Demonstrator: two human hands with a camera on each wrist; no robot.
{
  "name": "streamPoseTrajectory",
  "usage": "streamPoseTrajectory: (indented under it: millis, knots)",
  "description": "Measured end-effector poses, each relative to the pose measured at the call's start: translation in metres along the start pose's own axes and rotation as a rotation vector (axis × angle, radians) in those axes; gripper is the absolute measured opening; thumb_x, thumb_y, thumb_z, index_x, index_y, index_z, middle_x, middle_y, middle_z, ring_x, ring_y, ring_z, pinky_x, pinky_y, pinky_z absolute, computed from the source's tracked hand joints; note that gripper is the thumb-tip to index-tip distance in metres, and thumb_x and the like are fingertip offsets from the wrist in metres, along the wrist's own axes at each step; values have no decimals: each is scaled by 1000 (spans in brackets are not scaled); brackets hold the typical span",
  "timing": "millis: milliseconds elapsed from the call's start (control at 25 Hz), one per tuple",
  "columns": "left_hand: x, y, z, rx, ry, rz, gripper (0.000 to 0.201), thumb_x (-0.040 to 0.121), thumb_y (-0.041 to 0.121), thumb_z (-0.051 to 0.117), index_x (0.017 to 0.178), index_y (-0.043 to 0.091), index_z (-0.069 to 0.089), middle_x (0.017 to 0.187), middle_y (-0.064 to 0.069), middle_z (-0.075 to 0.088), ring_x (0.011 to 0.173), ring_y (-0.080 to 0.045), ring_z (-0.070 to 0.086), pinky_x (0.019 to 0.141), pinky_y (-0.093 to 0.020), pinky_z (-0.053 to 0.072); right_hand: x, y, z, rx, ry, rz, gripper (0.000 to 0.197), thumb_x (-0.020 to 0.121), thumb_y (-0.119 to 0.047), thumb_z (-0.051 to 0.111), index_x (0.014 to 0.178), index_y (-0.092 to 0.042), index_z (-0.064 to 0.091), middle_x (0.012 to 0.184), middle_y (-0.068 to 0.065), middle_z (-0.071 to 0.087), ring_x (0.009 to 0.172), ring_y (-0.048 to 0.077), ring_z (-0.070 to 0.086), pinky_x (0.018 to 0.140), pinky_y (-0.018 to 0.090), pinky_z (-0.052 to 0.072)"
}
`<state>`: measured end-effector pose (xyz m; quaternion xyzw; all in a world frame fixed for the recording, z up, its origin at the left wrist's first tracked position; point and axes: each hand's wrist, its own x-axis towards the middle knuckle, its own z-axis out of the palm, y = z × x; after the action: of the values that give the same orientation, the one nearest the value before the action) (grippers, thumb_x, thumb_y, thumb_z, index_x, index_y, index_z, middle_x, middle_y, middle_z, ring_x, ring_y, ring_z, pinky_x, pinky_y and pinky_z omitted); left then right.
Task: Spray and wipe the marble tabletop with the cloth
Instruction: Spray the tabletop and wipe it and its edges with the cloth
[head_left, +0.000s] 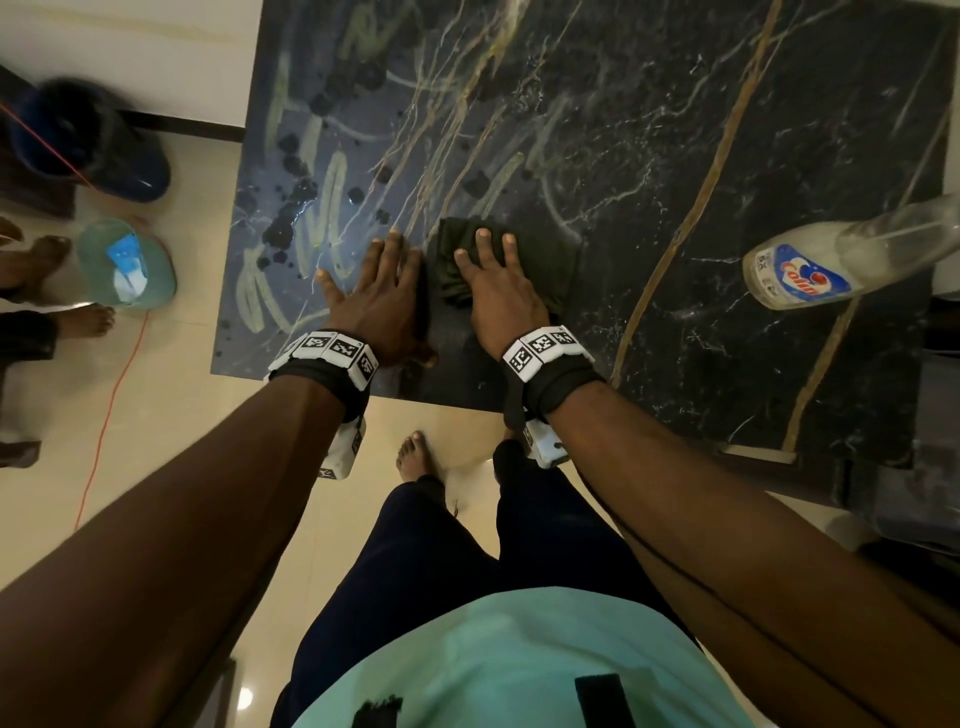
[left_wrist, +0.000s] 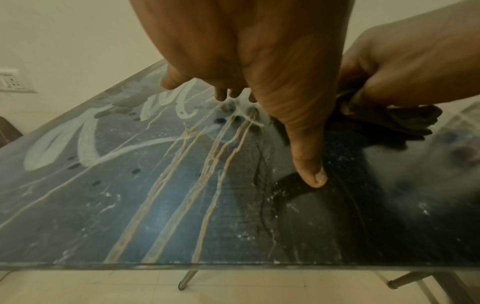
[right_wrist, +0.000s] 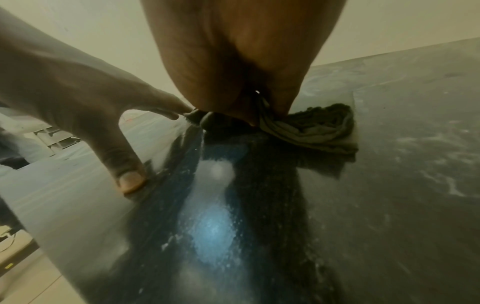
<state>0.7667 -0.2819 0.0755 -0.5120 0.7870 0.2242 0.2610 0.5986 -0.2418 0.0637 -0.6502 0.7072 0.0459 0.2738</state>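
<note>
While the right hand presses flat, fingers straight, on the folded cloth near the counter front edge, the left hand lies spread beside it; wiping is underway, and droplets leftward probably need the next pass.

You are reaching both forearms forward and down, your left hand lying flat with fingers spread, your right hand pressing palm-down just beside it, fingers straight.
</note>
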Motion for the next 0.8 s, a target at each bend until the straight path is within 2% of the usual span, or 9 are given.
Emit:
streamPoseTrajectory:
  millis: [160, 320, 440, 600, 720, 800]
  knots:
    - [0, 9, -6, 24, 17, 19, 134, 72, 46, 89, 164, 24, -6, 171, -9, -18, 157, -34, -16, 109, -86, 4, -20, 10, 8, -32, -12, -20, 66, 99, -1, 39, 158, -23, 20, 167, 5, 1, 153, 36, -2, 114, 47, 33]
    - [5, 12, -6, 49, -5, 28, 140, 66, 47, 93, 163, 27, -6, 170, -9, -21, 157, -36, -17, 109, -85, 4, -15, 24, 0, 17, 4, -28, 68, 96, -1, 44, 157, -26, 25, 167, 2, 5, 153, 33, 0, 113, 48, 35]
    - [4, 14, -7, 74, -16, 33, 136, 67, 46, 93, 164, 29, 0, 170, -9, -19, 157, -37, -16, 108, -84, 5, -9, 24, -7, 20, 10, 1, 68, 97, -1, 45, 157, -25, 23, 167, 2, 3, 153, 33, -1, 113, 48, 35]
    - [4, 20, -7, 89, -32, 38, 127, 74, 43, 88, 164, 24, 1, 170, -9, -20, 157, -36, -15, 110, -85, 8, -31, 37, 4, 9, 6, 11, 71, 96, 2, 42, 158, -24, 20, 167, 3, -1, 153, 33, -4, 112, 46, 35]
    - [6, 33, -6, 12, -37, 57, 130, 75, 60, 82, 164, 14, -1, 170, -6, -22, 157, -33, -17, 111, -82, 5, -46, 56, 8, 9, -2, -4, 74, 94, 1, 44, 158, -25, 20, 168, 1, -1, 153, 31, -4, 112, 47, 36]
    - [9, 45, -3, -48, -18, 50, 135, 74, 74, 73, 164, 15, -9, 170, -4, -23, 157, -32, -17, 112, -81, 4, -48, 65, 5, 14, -1, -5, 75, 92, 1, 46, 158, -27, 22, 168, -1, 0, 154, 30, -4, 112, 46, 36]
